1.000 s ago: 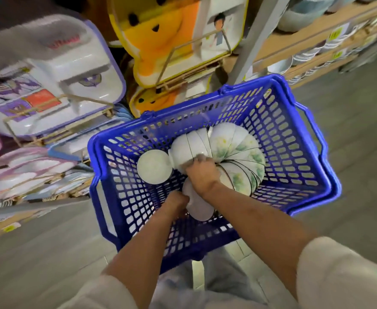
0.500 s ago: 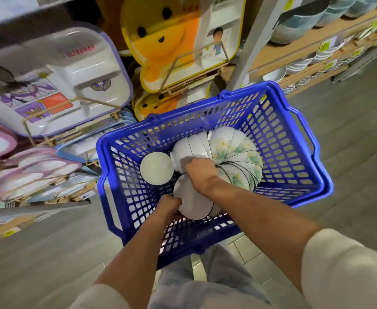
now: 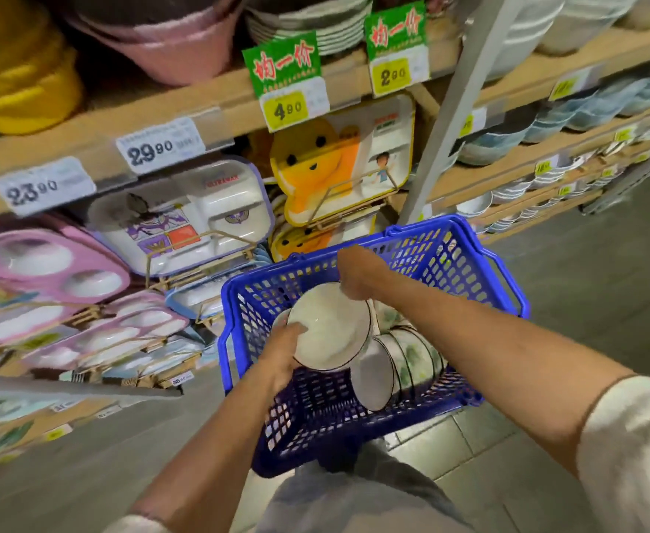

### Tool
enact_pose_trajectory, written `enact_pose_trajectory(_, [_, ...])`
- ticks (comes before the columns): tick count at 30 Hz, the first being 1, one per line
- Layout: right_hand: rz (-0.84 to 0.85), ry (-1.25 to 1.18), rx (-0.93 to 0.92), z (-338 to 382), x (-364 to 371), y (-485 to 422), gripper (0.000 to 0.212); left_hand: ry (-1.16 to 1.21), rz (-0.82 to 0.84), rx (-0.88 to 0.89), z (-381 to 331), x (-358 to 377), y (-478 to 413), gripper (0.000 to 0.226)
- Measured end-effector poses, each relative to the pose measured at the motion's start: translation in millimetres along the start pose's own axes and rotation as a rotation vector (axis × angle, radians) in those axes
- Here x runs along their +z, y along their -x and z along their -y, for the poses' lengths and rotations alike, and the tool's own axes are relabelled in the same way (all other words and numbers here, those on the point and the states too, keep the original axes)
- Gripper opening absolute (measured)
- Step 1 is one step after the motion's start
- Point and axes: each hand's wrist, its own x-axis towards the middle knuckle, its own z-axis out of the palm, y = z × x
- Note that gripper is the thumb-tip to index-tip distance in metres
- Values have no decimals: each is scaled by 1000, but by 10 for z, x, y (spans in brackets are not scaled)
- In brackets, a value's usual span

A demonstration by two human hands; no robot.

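The left hand (image 3: 283, 353) grips the lower edge, and the right hand (image 3: 356, 275) the upper edge, of a round white dark-rimmed ceramic bowl (image 3: 329, 327) over a blue plastic lattice basket (image 3: 437, 259).

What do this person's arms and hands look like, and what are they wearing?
The left hand and right hand are bare: no gloves, rings or watch show. Both forearms are uncovered. Cream-white sleeves, the left sleeve and right sleeve, end near the elbows.
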Motion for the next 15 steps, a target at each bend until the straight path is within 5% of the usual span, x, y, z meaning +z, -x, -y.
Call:
enact_pose_trajectory(3, [-21, 20, -46, 37, -494, 106, 13, 152, 133, 126, -304, -40, 277, 41])
enact_pose_trajectory(9, [-208, -125, 6, 153, -1145, 387, 27, 294, 176, 265, -888, 36, 783, 41])
enact_pose_trajectory(15, [-421, -1099, 50, 171, -1322, 721, 23, 274, 136, 369, -1560, 71, 1271, 35])
